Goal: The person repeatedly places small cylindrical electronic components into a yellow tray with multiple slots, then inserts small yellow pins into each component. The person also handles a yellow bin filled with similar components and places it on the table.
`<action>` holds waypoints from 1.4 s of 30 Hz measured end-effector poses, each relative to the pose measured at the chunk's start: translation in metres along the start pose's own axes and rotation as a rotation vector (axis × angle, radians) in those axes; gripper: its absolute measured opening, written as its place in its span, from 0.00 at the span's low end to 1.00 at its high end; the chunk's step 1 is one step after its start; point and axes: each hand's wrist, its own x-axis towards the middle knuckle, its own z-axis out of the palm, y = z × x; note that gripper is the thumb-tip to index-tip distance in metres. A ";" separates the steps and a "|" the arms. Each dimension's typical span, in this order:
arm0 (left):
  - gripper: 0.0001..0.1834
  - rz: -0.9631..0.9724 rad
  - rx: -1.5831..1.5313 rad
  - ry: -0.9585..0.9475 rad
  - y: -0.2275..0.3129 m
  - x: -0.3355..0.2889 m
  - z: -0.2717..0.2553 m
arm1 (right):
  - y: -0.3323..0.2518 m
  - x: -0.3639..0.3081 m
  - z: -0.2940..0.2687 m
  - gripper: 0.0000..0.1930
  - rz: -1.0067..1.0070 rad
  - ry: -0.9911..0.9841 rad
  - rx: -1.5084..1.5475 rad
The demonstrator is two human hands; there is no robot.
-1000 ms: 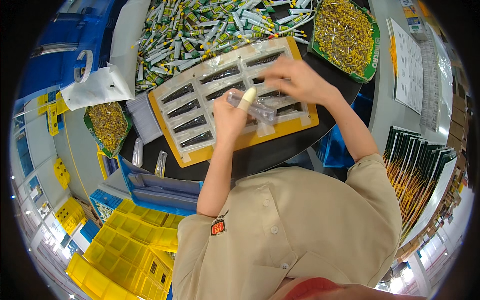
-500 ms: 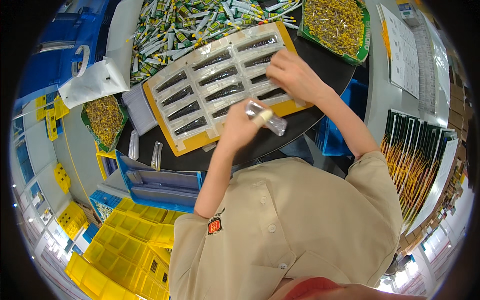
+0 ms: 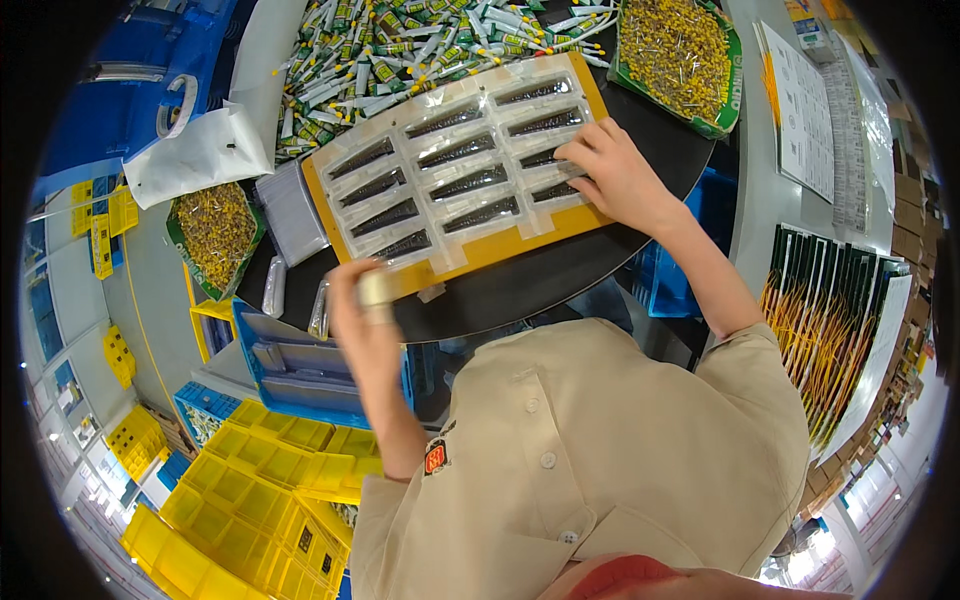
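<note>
Head view: right hand (image 3: 615,180) fingers spread on yellow board (image 3: 460,175), long axis slanting up-right; left hand (image 3: 362,315) blurred, fingers unclear.

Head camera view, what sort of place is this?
Probably a factory packing or assembly station: a yellow board of clear packets with dark parts, a heap of small tubes, bags of tiny yellow pieces, and stacked yellow bins.

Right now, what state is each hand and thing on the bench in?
Left hand: raised off the bench edge, blurred, taped fingertip, grip unclear.
Right hand: pressing down on the yellow board.
Yellow board: flat, rows of clear packets laid on it.
Green trays: full of yellow parts.
Blue crate: open.
</note>
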 end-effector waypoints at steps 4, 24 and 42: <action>0.15 -0.001 0.555 0.241 -0.083 0.020 -0.059 | 0.035 0.060 0.004 0.09 0.025 0.111 0.032; 0.33 0.373 0.233 0.052 -0.024 0.200 0.093 | 0.095 0.080 0.018 0.04 0.044 -0.036 0.183; 0.14 0.254 0.012 -0.009 -0.039 0.268 0.078 | 0.001 0.131 0.083 0.08 -0.411 0.146 0.066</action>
